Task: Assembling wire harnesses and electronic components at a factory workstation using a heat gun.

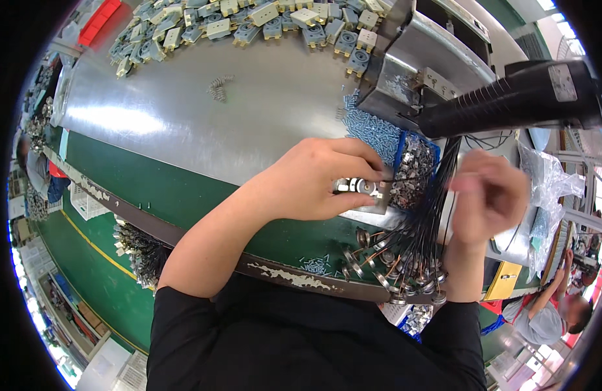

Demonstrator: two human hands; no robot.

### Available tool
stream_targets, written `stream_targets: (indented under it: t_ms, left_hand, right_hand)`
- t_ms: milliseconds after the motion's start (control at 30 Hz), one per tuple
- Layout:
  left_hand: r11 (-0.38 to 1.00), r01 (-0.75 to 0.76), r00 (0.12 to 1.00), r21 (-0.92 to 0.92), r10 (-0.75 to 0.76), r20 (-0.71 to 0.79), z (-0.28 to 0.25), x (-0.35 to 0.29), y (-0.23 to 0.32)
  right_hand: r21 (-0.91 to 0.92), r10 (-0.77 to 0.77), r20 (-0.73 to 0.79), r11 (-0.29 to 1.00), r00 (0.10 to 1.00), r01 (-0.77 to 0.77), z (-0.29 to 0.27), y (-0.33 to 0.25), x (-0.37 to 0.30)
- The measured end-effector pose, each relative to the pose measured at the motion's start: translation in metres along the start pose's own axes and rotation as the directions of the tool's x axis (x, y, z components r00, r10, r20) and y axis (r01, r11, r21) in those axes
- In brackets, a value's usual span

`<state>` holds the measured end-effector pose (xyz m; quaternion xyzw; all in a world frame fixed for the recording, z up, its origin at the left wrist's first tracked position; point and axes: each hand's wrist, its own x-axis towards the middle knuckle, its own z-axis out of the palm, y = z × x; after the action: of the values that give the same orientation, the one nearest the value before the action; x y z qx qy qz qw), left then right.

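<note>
Workshop all around, with green floor [118, 313] beyond the left edge of the worktop [151, 140], bare metal over most of it and green along the near edge. Strewn along the far edge, grey and cream housings [273, 27] in a broad pile. Toward the right edge, a black ribbed tool [509, 98], jutting out beside a metal bracket [444, 42]. Near the right end of the near edge, a bundle of black cables [431, 218] with round metal ends. Right of the bundle, the right hand [490, 195], blurred, fingers partly curled; impossible to tell if holding anything. Left of the bundle, back from the near edge, the left hand [314, 179], thumb and fingers slightly parted, gripping a small block [357, 187] with silvery round fittings. Just beyond the block, a blue-edged bin [399, 155] of small metal parts, then bluish screws [372, 130]. Around mid-worktop, coil springs [217, 90] clustered.
</note>
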<state>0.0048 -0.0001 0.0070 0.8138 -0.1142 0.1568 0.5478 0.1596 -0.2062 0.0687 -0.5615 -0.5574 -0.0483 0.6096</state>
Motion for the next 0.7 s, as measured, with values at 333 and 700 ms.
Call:
stream_targets:
  t_ms: [333, 700]
  left_hand:
    - [0.999, -0.004, 0.999, 0.043, 0.002, 0.046, -0.007, -0.008, 0.001]
    - [1.000, 0.013, 1.000, 0.005, -0.013, 0.028, -0.005, -0.002, 0.000]
  right_hand:
    - [0.192, 0.424, 0.221, 0.864, 0.878, -0.466, -0.008, 0.007, 0.065]
    - [0.723, 0.336, 0.076, 0.630, 0.939, -0.284, 0.016, 0.014, 0.100]
